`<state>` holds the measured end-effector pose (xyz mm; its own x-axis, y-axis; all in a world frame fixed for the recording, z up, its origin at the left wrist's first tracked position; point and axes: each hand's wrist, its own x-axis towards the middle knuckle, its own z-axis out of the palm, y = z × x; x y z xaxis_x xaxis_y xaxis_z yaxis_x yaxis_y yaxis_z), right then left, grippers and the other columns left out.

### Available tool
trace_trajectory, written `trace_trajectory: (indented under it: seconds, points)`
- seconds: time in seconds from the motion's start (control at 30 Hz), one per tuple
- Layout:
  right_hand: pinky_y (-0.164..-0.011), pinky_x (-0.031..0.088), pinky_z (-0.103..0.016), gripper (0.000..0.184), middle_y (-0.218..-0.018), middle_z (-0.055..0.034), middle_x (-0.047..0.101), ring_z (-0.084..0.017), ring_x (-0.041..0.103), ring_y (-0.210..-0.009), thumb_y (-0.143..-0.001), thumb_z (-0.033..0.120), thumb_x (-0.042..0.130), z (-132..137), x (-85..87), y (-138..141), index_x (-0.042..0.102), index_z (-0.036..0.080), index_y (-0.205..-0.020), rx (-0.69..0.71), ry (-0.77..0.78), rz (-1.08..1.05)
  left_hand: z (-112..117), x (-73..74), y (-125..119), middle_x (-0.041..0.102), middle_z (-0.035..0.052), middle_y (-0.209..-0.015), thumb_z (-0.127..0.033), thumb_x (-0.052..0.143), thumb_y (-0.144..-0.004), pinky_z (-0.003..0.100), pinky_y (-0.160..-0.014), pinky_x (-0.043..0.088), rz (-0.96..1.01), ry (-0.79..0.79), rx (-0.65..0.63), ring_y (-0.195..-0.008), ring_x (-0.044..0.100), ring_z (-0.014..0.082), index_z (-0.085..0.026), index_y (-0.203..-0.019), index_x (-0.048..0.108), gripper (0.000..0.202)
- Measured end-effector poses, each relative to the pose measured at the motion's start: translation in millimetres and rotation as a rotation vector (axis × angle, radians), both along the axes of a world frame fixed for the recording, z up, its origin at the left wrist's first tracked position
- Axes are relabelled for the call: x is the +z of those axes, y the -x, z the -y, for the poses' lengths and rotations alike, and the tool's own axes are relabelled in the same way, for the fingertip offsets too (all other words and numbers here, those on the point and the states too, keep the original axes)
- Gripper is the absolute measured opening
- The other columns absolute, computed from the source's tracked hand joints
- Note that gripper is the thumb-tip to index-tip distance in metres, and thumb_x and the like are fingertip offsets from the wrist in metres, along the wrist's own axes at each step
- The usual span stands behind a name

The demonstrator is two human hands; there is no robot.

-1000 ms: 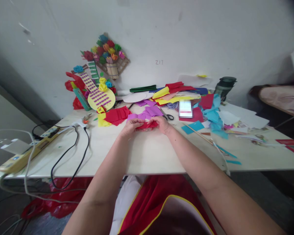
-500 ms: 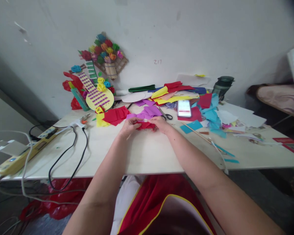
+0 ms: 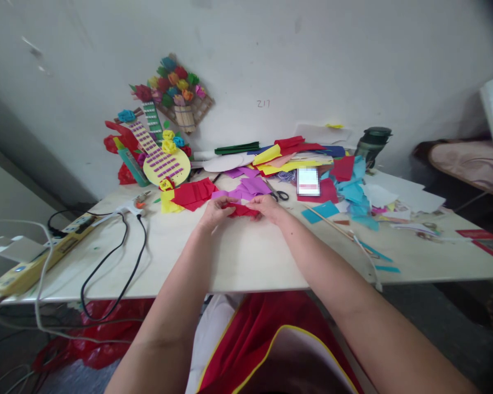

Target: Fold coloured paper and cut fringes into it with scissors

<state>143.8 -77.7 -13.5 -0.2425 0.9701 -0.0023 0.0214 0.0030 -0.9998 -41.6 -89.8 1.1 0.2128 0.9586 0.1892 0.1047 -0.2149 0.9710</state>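
Observation:
Between my two hands is a strip of red crepe paper (image 3: 245, 210), low over the table. My left hand (image 3: 218, 212) pinches its left end, thumb and fingers together. At the other end my right hand (image 3: 267, 207) grips it near the top edge with the fingertips. Purple paper pieces (image 3: 250, 187) lie just behind my hands. Left of them rests a stack of red paper (image 3: 195, 193), partly over a yellow sheet (image 3: 171, 202). Dark-handled scissors (image 3: 282, 195) lie right behind my right hand, their blades partly hidden.
A phone (image 3: 308, 181) leans among paper scraps. Thin sticks (image 3: 328, 221) and blue paper (image 3: 320, 212) lie to the right. On the left are a glue gun (image 3: 129, 208) with a black cord, a yellow power strip (image 3: 41, 256) and a green glue bottle (image 3: 130, 164). A dark bottle (image 3: 372, 146) stands behind.
The red paper between my hands now shows as a flatter, more even strip, and its upper edge covers more of the gap. My hands stay in nearly the same place.

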Motion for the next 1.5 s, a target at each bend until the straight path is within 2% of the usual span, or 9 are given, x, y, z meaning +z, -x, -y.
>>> trace_trajectory:
  seconds: [0.17, 0.3, 0.4, 0.53, 0.67, 0.8, 1.03, 1.3, 1.5]
  points:
    - [-0.041, 0.05, -0.022, 0.023, -0.057, -0.0039, 0.067, -0.014, 0.061, -0.045, -0.07, 0.033, 0.072, 4, 2.9, -1, 0.064, 0.012, -0.073, 0.108, 0.006, -0.012, 0, -2.1, 0, 0.064, 0.0014, -0.063, -0.02, 0.069, -0.057, 0.023, -0.054, 0.048, -0.013, -0.002, -0.037, -0.052, 0.059, 0.0115, -0.01, -0.096, 0.064, 0.04]
    - [-0.042, 0.049, -0.022, 0.024, -0.057, -0.0039, 0.067, -0.012, 0.06, -0.044, -0.064, 0.033, 0.076, 7, 3.4, 1, 0.064, 0.012, -0.068, 0.161, 0.037, -0.015, 2, -0.6, -4, 0.065, 0.0021, -0.066, -0.023, 0.073, -0.056, 0.024, -0.054, 0.049, 0.041, 0.019, -0.069, -0.054, 0.06, 0.013, -0.01, -0.1, 0.062, 0.048]
    - [-0.04, 0.046, -0.022, 0.023, -0.054, -0.0034, 0.066, -0.012, 0.058, -0.042, -0.063, 0.032, 0.076, 7, 2.8, 4, 0.063, 0.013, -0.067, 0.091, 0.024, -0.058, 0, 0.0, -6, 0.065, 0.0021, -0.065, -0.038, 0.071, -0.061, 0.026, -0.053, 0.05, 0.21, 0.09, -0.029, -0.053, 0.061, 0.0145, -0.012, -0.1, 0.059, 0.048]
    - [-0.044, 0.044, -0.022, 0.024, -0.053, -0.0009, 0.064, -0.013, 0.058, -0.045, -0.059, 0.032, 0.076, 3, 2.3, 6, 0.061, 0.015, -0.064, -0.082, -0.031, -0.208, -3, -1.0, -7, 0.064, 0.0049, -0.062, -0.051, 0.069, -0.063, 0.027, -0.051, 0.05, 0.291, 0.207, 0.056, -0.051, 0.061, 0.0152, -0.015, -0.077, 0.052, 0.043]
    - [-0.056, 0.046, -0.023, 0.023, -0.054, 0.0029, 0.063, -0.01, 0.058, -0.053, -0.053, 0.03, 0.078, -1, 1.7, 9, 0.062, 0.016, -0.062, -0.209, -0.054, -0.325, 0, -2.0, -16, 0.064, 0.0013, -0.064, -0.041, 0.079, -0.053, 0.025, -0.051, 0.05, 0.309, 0.092, 0.085, -0.056, 0.063, 0.0154, -0.018, -0.072, 0.043, 0.047]
    - [-0.064, 0.046, -0.026, 0.024, -0.06, 0.0025, 0.064, -0.011, 0.059, -0.06, -0.052, 0.03, 0.077, -1, 0.8, 13, 0.065, 0.016, -0.065, -0.263, -0.058, -0.386, 1, -4.9, -28, 0.059, -0.0033, -0.061, -0.036, 0.081, -0.049, 0.023, -0.054, 0.049, 0.321, -0.058, 0.123, -0.057, 0.062, 0.0128, -0.017, -0.071, 0.044, 0.047]
    - [-0.065, 0.047, -0.026, 0.027, -0.06, 0.0033, 0.064, -0.011, 0.059, -0.059, -0.048, 0.03, 0.079, 0, 0.0, 18, 0.064, 0.016, -0.065, -0.237, -0.004, -0.455, -7, -13.1, -34, 0.059, -0.0022, -0.059, -0.037, 0.079, -0.05, 0.025, -0.056, 0.049, 0.291, -0.049, 0.189, -0.053, 0.058, 0.0105, -0.014, -0.073, 0.054, 0.042]
    - [-0.06, 0.046, -0.024, 0.027, -0.06, 0.0029, 0.066, -0.01, 0.059, -0.056, -0.05, 0.028, 0.079, 1, -1.5, 20, 0.064, 0.016, -0.068, -0.198, 0.042, -0.452, -5, -11.8, -32, 0.058, -0.0014, -0.055, -0.037, 0.075, -0.056, 0.025, -0.056, 0.048, 0.216, -0.082, 0.213, -0.052, 0.058, 0.0112, -0.014, -0.066, 0.056, 0.032]
    - [-0.059, 0.047, -0.024, 0.029, -0.061, 0.0021, 0.067, -0.011, 0.059, -0.056, -0.051, 0.032, 0.08, 2, 1.0, 19, 0.065, 0.016, -0.07, -0.188, 0.069, -0.463, -4, -8.9, -31, 0.06, -0.0007, -0.056, -0.035, 0.076, -0.055, 0.025, -0.056, 0.048, 0.232, -0.068, 0.193, -0.053, 0.059, 0.012, -0.014, -0.064, 0.056, 0.031]
